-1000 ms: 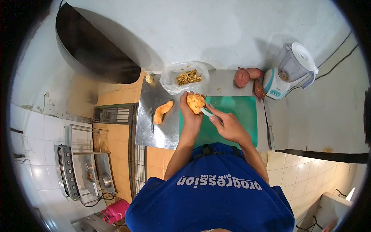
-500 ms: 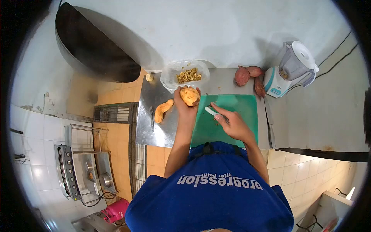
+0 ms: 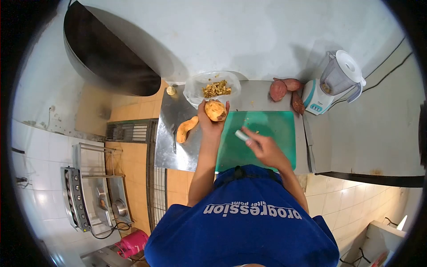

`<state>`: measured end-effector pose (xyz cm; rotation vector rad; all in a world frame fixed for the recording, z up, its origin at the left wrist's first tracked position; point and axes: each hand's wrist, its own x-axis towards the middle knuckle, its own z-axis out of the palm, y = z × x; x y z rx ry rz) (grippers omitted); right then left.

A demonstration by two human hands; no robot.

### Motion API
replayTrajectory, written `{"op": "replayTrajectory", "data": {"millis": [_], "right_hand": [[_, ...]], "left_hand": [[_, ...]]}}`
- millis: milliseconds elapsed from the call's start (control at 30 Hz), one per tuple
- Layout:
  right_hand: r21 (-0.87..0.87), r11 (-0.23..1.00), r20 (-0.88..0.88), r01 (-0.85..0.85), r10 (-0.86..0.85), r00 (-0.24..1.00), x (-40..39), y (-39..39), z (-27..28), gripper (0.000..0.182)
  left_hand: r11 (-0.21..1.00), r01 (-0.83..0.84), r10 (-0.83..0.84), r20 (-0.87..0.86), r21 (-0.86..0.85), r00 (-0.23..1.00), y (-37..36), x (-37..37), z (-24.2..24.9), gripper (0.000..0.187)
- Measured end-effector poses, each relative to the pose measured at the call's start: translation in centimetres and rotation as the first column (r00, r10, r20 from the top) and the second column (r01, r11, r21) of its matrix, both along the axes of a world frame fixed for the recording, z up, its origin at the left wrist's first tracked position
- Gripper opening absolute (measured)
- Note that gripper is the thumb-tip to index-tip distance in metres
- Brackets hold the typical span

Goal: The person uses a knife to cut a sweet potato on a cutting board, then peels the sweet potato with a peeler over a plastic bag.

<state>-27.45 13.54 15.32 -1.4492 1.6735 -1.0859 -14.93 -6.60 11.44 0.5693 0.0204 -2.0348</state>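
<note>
My left hand (image 3: pixel 210 123) is closed around a mostly peeled sweet potato (image 3: pixel 215 110), orange-yellow with a dark patch low on its right side. It is held up at the far left corner of the green cutting board (image 3: pixel 275 129). Over the middle of the board, my right hand (image 3: pixel 268 150) grips a peeler (image 3: pixel 242 135) with a white handle; its blade is blurred. The peeler is apart from the sweet potato. A long, curved peeled sweet potato (image 3: pixel 186 129) lies on the steel table left of my left forearm. Small scraps dot the board.
Behind the board sits a clear plastic bag (image 3: pixel 192 91) with peelings (image 3: pixel 217 89). Unpeeled sweet potatoes (image 3: pixel 278 91) lie at the back right beside a blender (image 3: pixel 327 84). One knife (image 3: pixel 310 149) rests right of the board, another (image 3: pixel 174 139) on the left. A wok (image 3: pixel 111 53) hangs upper left.
My right hand has drawn the peeler slightly down and toward me, away from the sweet potato. My left hand and the sweet potato have shifted only a little.
</note>
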Motion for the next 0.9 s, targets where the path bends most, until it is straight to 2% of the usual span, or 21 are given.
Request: {"op": "replayTrajectory", "data": {"millis": [33,67,100,133,167,200,233,333,400,433,500,567,600,667,800,900], "right_hand": [[0.017,0.997,0.056,0.070,-0.070,0.996,-0.5,0.1,0.4,0.045],[0.024,0.998,0.060,0.061,-0.062,0.996,-1.0,0.1,0.6,0.045],[0.038,0.994,0.042,0.098,-0.099,0.994,-1.6,-0.2,0.9,0.045],[0.049,0.989,0.023,0.138,-0.139,0.990,-1.8,-0.5,1.0,0.046],[-0.097,0.984,0.021,0.149,-0.148,0.989,-1.6,-0.7,-0.1,0.046],[-0.102,0.983,0.022,0.155,-0.154,0.988,-1.4,-0.7,0.1,0.046],[-0.048,0.991,0.044,0.127,-0.125,0.991,-1.0,-0.7,0.6,0.047],[0.021,0.997,0.057,0.079,-0.080,0.995,-0.6,-0.6,-0.1,0.048],[-0.091,0.991,0.097,0.102,-0.093,0.991,-0.2,-0.6,-0.6,0.049],[-0.087,0.991,0.098,0.101,-0.092,0.991,-0.2,-0.4,-0.4,0.049],[0.019,0.996,0.039,0.089,-0.090,0.995,-0.2,-0.1,0.6,0.049],[0.042,0.995,0.025,0.087,-0.089,0.996,0.0,-0.2,1.6,0.049],[0.067,0.995,0.012,0.079,-0.080,0.997,0.1,-0.3,1.8,0.049],[0.050,0.995,0.001,0.080,-0.081,0.997,0.1,-0.5,1.7,0.050],[0.035,0.995,0.015,0.089,-0.090,0.996,0.4,-0.8,2.2,0.050],[-0.003,0.994,0.035,0.106,-0.106,0.994,0.5,-0.9,2.3,0.051]], "left_hand": [[0.999,0.052,-0.052,0.011,-0.010,0.999,0.1,0.4,0.6,0.024],[0.994,0.104,-0.103,0.026,-0.021,0.994,0.4,0.8,1.1,0.029],[0.982,0.176,-0.180,-0.048,-0.070,0.983,0.7,1.2,1.1,0.037],[0.982,0.175,-0.178,-0.044,-0.073,0.983,0.9,1.3,0.9,0.037],[0.958,0.254,-0.254,0.015,-0.135,0.967,1.0,1.2,0.6,0.037],[0.922,0.336,-0.328,0.077,-0.190,0.942,1.3,0.9,0.6,0.036],[0.903,0.353,-0.317,0.175,-0.244,0.932,2.0,0.6,0.7,0.042],[0.920,0.362,-0.315,0.266,-0.149,0.911,2.1,0.3,-0.7,0.042],[0.931,0.355,-0.325,0.248,-0.086,0.913,2.1,0.4,-1.2,0.042],[0.938,0.337,-0.306,0.253,-0.086,0.918,2.3,0.2,-1.1,0.041],[0.941,0.325,-0.293,0.254,-0.092,0.922,2.5,-0.3,-0.8,0.040],[0.939,0.338,-0.332,0.098,-0.055,0.938,2.7,-0.6,-0.4,0.038],[0.939,0.339,-0.333,0.097,-0.056,0.938,3.0,-0.8,0.2,0.038],[0.929,0.341,-0.296,0.258,-0.147,0.920,3.6,-1.2,1.2,0.035],[0.931,0.342,-0.298,0.278,-0.127,0.913,3.0,-0.1,-1.2,0.034],[0.904,0.400,-0.353,0.264,-0.152,0.898,2.8,0.1,-2.0,0.043]]}}
